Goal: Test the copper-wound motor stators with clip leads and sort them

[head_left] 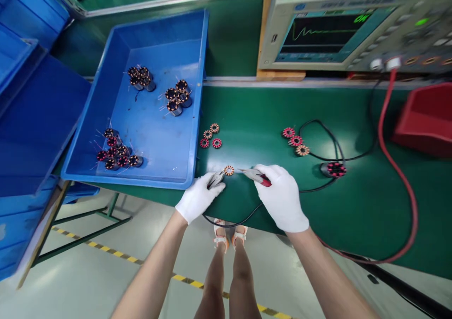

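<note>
My left hand [201, 194], in a white glove, is closed on a grey metal clip [216, 179] whose tip touches a small wound ring [229, 170] with orange windings. My right hand [280, 194], gloved as well, grips red-handled pliers [257, 175]; their tip points left at the ring, a small gap away. Behind the ring, several red and orange wound rings [216, 143] lie on the green table [243, 116]. Three more rings [295, 140] lie to the right. A dark cylinder with red windings [334, 169] rests beyond them, beside a black cable.
A blue tray [160, 140] with groups of wound cylinders [179, 98] stands at the left. A test instrument [318, 32] with a lit screen is at the back right. A red cable [395, 163] loops down near a red bin [423, 121]. Blue crates [31, 112] are far left.
</note>
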`<action>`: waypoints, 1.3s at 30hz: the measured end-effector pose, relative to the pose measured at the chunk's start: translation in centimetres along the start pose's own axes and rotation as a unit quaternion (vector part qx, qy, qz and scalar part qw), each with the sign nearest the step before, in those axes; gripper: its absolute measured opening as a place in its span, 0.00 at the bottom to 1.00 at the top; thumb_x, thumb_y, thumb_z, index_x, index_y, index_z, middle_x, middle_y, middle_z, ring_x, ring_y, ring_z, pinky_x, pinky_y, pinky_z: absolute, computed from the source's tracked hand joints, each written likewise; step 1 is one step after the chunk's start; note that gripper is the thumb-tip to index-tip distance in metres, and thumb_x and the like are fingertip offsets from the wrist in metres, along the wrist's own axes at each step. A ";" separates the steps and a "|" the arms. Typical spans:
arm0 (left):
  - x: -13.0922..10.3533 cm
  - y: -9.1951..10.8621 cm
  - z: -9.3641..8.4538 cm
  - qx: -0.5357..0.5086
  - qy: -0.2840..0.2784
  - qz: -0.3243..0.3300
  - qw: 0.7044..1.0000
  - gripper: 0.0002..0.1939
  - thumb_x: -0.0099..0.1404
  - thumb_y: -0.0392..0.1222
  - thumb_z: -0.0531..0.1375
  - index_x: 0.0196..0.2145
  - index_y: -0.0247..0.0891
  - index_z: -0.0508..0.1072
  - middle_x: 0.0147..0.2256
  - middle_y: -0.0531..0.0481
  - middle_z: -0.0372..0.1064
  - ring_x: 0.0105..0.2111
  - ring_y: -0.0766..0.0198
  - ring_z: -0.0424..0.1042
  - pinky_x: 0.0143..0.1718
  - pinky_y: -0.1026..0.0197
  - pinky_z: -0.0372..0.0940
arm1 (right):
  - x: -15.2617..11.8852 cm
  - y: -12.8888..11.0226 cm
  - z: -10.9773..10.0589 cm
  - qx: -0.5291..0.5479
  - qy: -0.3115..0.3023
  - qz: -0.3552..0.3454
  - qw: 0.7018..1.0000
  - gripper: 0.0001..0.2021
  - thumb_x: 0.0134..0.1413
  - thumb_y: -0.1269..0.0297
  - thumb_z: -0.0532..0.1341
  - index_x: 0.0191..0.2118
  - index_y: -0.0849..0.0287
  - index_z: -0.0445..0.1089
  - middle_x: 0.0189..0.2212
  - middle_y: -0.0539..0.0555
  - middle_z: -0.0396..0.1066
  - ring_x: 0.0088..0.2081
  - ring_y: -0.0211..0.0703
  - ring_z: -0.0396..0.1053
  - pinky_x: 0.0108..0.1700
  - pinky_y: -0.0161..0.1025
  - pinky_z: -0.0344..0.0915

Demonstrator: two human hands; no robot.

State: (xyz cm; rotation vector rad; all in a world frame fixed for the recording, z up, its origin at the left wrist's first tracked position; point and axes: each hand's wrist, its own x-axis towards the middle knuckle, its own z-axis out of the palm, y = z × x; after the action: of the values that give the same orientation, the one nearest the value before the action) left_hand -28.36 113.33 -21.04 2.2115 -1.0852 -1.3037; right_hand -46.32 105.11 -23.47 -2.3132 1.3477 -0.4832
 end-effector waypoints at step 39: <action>-1.5 0.1 1.0 0.057 0.023 0.065 0.996 0.14 0.57 0.45 0.56 0.42 0.41 0.69 0.33 0.53 0.72 0.32 0.64 0.68 0.36 0.64 0.61 | -2.1 -0.5 0.1 -0.006 0.002 0.040 0.999 0.20 0.46 0.46 0.58 0.36 0.58 0.69 0.28 0.53 0.73 0.28 0.42 0.68 0.28 0.36 0.58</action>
State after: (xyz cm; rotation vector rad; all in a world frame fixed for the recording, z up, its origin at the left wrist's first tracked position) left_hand -29.67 114.52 -20.64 2.1985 -1.2907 -1.1578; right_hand -46.92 107.17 -23.50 -2.2595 1.4417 -0.4555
